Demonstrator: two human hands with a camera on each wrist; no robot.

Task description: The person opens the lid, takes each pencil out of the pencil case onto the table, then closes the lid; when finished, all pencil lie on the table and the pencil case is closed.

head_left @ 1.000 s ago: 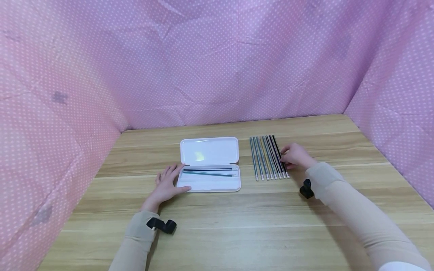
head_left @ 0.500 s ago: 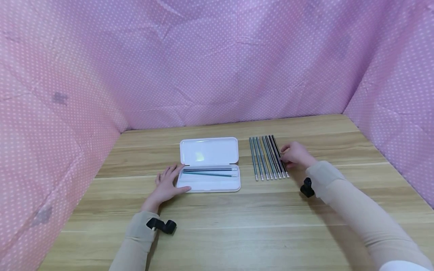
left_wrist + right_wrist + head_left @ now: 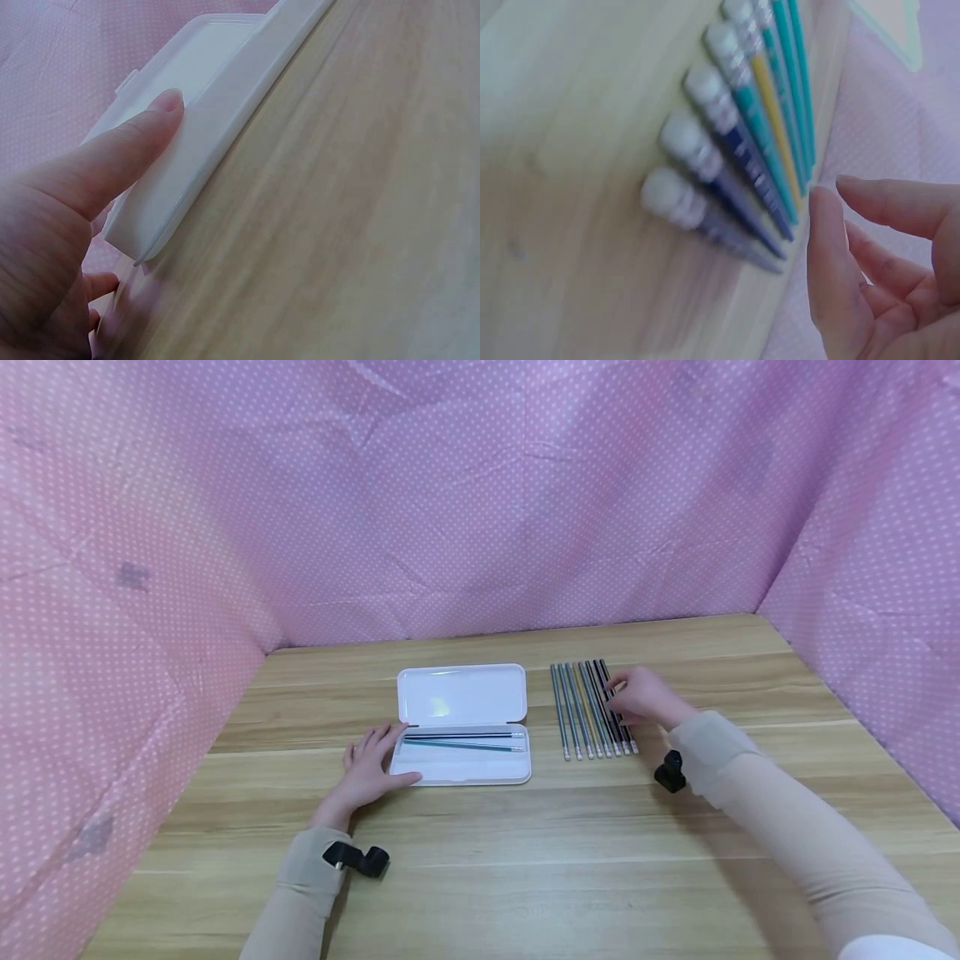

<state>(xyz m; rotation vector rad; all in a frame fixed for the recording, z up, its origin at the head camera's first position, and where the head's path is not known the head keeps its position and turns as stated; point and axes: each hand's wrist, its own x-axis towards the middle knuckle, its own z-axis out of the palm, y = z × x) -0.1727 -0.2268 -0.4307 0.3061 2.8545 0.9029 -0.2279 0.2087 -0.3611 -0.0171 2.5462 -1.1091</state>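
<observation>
A white pencil case (image 3: 461, 770) lies with its lid (image 3: 462, 693) folded back; inside are a dark pencil (image 3: 457, 736) and a teal pencil (image 3: 472, 746). My left hand (image 3: 369, 772) spans its left end, fingers spread. In the left wrist view the straight thumb (image 3: 142, 135) rests on the case's front edge. Several eraser-tipped pencils (image 3: 581, 714), teal, yellow and dark, lie in a row to the right. My right hand (image 3: 649, 695) hovers over the dark pencils at the row's right side. Between its thumb and index finger a gap shows in the right wrist view, with nothing held.
The wooden table (image 3: 525, 868) extends in front of the case and pencils. Behind and beside it hangs a pink dotted cloth (image 3: 480, 527). A black wrist camera (image 3: 670, 771) sits on the right sleeve, another camera (image 3: 358, 858) on the left.
My right hand has risen slightly and shifted left, from beside the row's right edge to over the dark pencils. My left hand and the case have stayed in place.
</observation>
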